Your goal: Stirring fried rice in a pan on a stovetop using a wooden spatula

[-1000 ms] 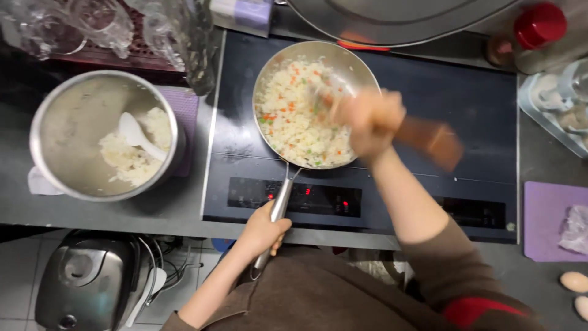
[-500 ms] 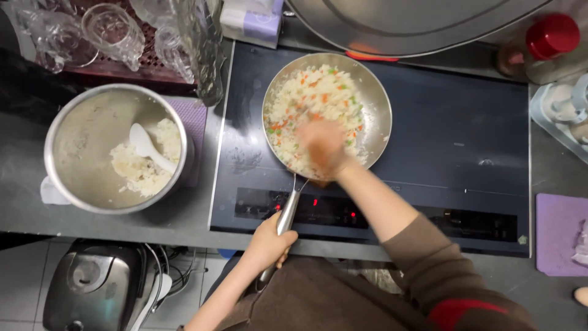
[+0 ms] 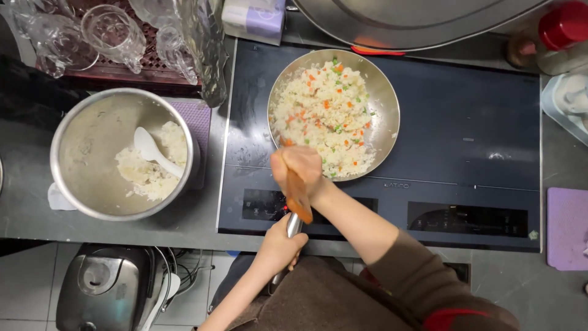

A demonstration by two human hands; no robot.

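Observation:
A steel frying pan (image 3: 384, 92) full of fried rice (image 3: 324, 113) with orange and green bits sits on the black induction cooktop (image 3: 465, 135). My left hand (image 3: 280, 240) grips the pan handle (image 3: 293, 224) at the cooktop's front edge. My right hand (image 3: 297, 168) is closed around a wooden spatula (image 3: 299, 197) at the pan's near rim; the handle end points back toward me and the blade is hidden by my fist.
A steel pot (image 3: 92, 184) with plain rice and a white spoon (image 3: 153, 150) stands left of the cooktop. Glassware (image 3: 116, 37) sits on a rack behind it. A large steel lid (image 3: 416, 21), a red-capped jar (image 3: 566, 27) and a purple mat (image 3: 566, 230) are nearby.
My right hand pulled back from the far right side of the pan, across the rice, to its near rim. The left hand stayed on the handle.

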